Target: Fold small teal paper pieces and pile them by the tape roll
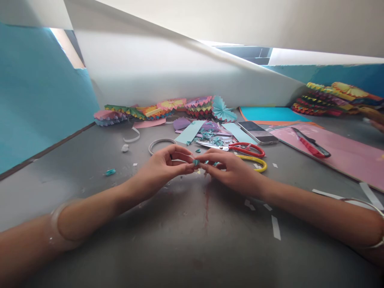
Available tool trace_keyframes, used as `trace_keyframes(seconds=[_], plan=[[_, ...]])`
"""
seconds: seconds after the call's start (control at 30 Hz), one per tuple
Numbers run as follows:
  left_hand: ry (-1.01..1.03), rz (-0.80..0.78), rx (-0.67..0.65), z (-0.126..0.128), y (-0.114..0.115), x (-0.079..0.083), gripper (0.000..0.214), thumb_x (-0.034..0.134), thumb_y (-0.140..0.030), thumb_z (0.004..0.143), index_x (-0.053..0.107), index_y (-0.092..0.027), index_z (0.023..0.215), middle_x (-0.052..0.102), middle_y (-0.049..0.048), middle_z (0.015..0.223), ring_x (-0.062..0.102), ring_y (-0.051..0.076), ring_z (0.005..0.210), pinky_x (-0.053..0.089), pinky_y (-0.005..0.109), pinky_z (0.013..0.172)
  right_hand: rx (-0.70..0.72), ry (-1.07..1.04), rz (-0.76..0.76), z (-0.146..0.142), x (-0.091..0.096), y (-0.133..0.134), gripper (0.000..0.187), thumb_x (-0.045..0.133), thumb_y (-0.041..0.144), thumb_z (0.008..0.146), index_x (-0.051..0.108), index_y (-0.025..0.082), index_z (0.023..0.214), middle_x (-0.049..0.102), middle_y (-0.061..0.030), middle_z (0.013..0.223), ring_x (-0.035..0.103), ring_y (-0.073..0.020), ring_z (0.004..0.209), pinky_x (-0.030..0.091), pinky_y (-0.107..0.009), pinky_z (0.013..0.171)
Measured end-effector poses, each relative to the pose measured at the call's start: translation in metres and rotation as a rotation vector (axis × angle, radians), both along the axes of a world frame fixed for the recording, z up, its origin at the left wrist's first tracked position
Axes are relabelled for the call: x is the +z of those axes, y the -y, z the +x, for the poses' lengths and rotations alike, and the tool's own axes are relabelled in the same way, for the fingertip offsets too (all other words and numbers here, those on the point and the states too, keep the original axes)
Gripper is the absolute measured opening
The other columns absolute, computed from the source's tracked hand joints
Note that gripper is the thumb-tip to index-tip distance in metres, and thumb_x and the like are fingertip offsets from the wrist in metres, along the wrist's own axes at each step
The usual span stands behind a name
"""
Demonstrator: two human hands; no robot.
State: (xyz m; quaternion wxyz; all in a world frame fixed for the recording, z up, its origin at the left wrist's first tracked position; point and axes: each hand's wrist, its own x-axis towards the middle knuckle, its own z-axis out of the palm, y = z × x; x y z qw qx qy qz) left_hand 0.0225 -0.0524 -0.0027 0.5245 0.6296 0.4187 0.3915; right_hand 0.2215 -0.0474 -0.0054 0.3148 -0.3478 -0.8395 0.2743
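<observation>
I hold a small teal paper piece (196,163) on the near side of the scissors (232,147), level with their blade tips. My left hand (166,162) pinches it between thumb and fingertips; my right hand (232,170) has its fingertips at the same spot, though the piece is so small and blurred that I cannot tell whether they grip it too. Something this slight wants a light, steady pinch on the left and gentle right fingertips working its edge, or it may crush. I'd better mind my right knuckles too: the yellow handle (252,158) of the scissors lies just beside them.
</observation>
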Motion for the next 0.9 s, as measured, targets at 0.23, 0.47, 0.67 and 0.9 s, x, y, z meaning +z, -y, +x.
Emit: trace_keyframes(seconds=[0.23, 0.47, 0.67, 0.9], plan=[[0.111, -0.103, -0.009, 0.0011, -0.0005, 0.0010, 0.034, 0.073, -0.021, 0.071, 0.053, -0.018, 0.098, 0.070, 0.0022, 0.087, 0.068, 0.020, 0.088, 0.050, 0.036, 0.089, -0.023, -0.004, 0.153, -0.0013, -0.0023, 0.0014, 0.025, 0.051, 0.018, 0.086, 0.064, 0.019, 0.108, 0.062, -0.0046, 0.093, 0.058, -0.0118, 0.081, 0.047, -0.025, 0.069], [0.206, -0.213, 0.010, 0.0058, 0.0003, 0.0057, 0.035, 0.069, -0.016, 0.075, 0.049, -0.016, 0.104, 0.071, 0.0032, 0.084, 0.068, 0.018, 0.087, 0.048, 0.035, 0.092, -0.009, 0.061, 0.563, -0.0005, -0.0042, 0.0018, 0.028, 0.043, 0.011, 0.087, 0.064, 0.016, 0.105, 0.056, -0.0068, 0.089, 0.053, -0.0128, 0.082, 0.046, -0.026, 0.072], [0.252, -0.126, -0.059, 0.0067, 0.0024, 0.0062, 0.032, 0.067, -0.012, 0.076, 0.052, -0.018, 0.103, 0.070, 0.0005, 0.091, 0.065, 0.014, 0.091, 0.047, 0.029, 0.091, -0.134, 0.213, 0.836, -0.0006, -0.0054, 0.0021, 0.028, 0.041, 0.013, 0.089, 0.065, 0.017, 0.102, 0.050, -0.0051, 0.078, 0.044, -0.0120, 0.066, 0.042, -0.024, 0.058], [0.168, -0.082, -0.063, 0.0083, 0.0047, 0.0081, 0.029, 0.067, -0.016, 0.077, 0.053, -0.019, 0.102, 0.068, 0.0008, 0.094, 0.064, 0.015, 0.092, 0.046, 0.029, 0.089, -0.058, 0.103, 0.665, 0.0007, -0.0042, 0.0045, 0.026, 0.043, 0.015, 0.089, 0.065, 0.015, 0.104, 0.052, -0.0047, 0.079, 0.048, -0.0119, 0.070, 0.044, -0.026, 0.064]])
